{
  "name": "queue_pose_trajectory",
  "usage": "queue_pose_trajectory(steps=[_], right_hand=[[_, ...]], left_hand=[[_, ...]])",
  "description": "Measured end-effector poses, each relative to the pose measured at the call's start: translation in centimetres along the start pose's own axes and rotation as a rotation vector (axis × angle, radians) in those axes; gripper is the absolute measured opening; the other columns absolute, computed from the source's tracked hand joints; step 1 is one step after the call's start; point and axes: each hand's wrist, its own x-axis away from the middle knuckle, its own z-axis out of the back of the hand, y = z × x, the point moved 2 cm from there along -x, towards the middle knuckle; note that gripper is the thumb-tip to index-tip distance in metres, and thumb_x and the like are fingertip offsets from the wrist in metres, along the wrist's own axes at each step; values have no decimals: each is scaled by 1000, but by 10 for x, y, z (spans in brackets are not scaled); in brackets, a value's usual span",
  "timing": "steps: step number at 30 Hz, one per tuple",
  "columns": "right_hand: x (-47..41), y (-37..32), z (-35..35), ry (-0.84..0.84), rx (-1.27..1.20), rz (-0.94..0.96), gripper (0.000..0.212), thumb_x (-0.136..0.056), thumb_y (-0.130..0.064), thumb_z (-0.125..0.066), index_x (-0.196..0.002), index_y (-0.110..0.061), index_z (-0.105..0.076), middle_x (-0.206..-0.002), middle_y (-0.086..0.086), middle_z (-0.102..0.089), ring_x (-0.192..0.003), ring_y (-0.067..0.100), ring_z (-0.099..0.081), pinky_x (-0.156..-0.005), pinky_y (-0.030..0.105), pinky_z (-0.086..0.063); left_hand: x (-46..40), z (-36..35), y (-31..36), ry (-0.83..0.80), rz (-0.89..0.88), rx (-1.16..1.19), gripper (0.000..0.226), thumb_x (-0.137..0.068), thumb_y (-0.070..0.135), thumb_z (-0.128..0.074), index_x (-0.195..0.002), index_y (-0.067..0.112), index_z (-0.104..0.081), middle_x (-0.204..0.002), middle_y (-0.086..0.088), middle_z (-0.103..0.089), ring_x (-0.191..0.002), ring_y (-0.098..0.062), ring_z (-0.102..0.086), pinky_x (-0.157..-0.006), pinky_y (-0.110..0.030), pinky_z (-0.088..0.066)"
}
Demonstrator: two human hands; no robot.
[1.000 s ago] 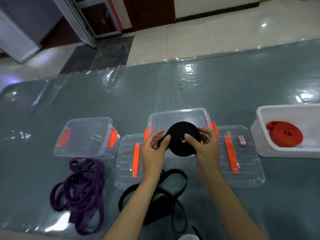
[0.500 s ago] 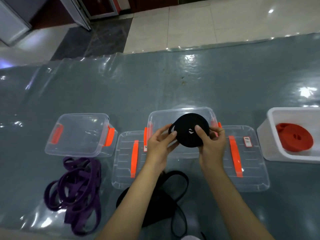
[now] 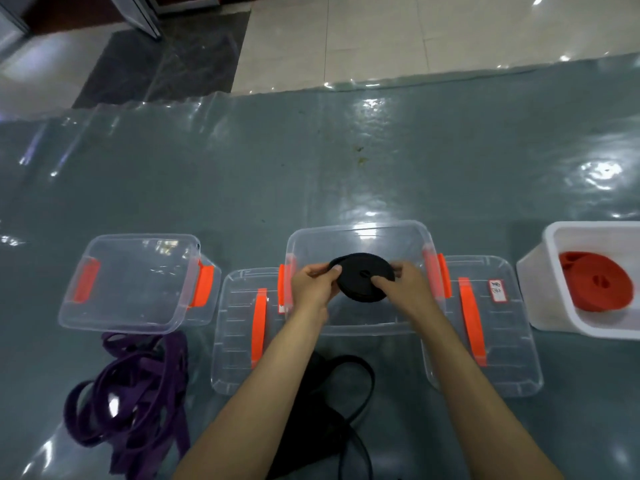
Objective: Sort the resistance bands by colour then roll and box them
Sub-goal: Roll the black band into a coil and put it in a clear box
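A rolled black band is held flat over the open middle clear box. My left hand pinches its left edge and my right hand grips its right side. Loose black bands lie on the table under my forearms. A tangle of purple bands lies at the front left, below the empty left clear box. A rolled red band sits in the white tub on the right.
Two clear lids with orange handles lie flat, one to the left and one to the right of the middle box. The grey table under a glossy plastic sheet stretches back to a tiled floor.
Both hands have tilted the black roll from facing me to lying nearly flat and lowered it a little into the middle box's opening. The camera has tipped downward.
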Motion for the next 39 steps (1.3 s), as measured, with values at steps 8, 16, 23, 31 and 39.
queue_pose_trajectory(steps=[8,16,23,31,39], right_hand=[[-30,7,-6,-261,392,-165,44,-93,-31,-75,-128,-6,-67,-113,10,-65,-95,26,-62,-74,28,-44],[-42,13,-20,-286,409,-168,49,-95,-29,-73,-136,-5,-65,-133,19,-68,-119,32,-66,-98,35,-53],[-32,-1,-17,-289,581,-100,38,-96,-23,-69,-128,-2,-67,-126,20,-70,-112,34,-68,-90,34,-53],[59,-41,15,-15,550,538,36,-99,-21,-66,-134,-14,-63,-126,9,-65,-114,30,-63,-96,45,-53],[149,37,7,129,431,671,17,-96,-13,-72,-110,-20,-74,-100,-4,-76,-84,17,-69,-74,35,-55]], left_hand=[[-61,-18,-20,108,-6,-303,20,-87,-5,-80,-103,4,-72,-115,-22,-75,-106,-34,-72,-100,-46,-59],[-87,-22,-34,156,-34,-492,26,-88,-1,-81,-113,0,-77,-116,-18,-77,-110,-33,-72,-96,-31,-56],[-79,-22,-20,91,-136,-803,20,-92,3,-75,-112,0,-75,-115,-19,-76,-110,-33,-71,-88,-32,-55],[23,5,24,-192,-663,-1268,21,-97,11,-58,-114,5,-69,-111,-15,-71,-102,-34,-67,-84,-41,-52],[120,119,-8,-128,-1081,-1280,12,-97,12,-70,-107,13,-75,-103,-3,-75,-96,-30,-69,-79,-43,-56]])
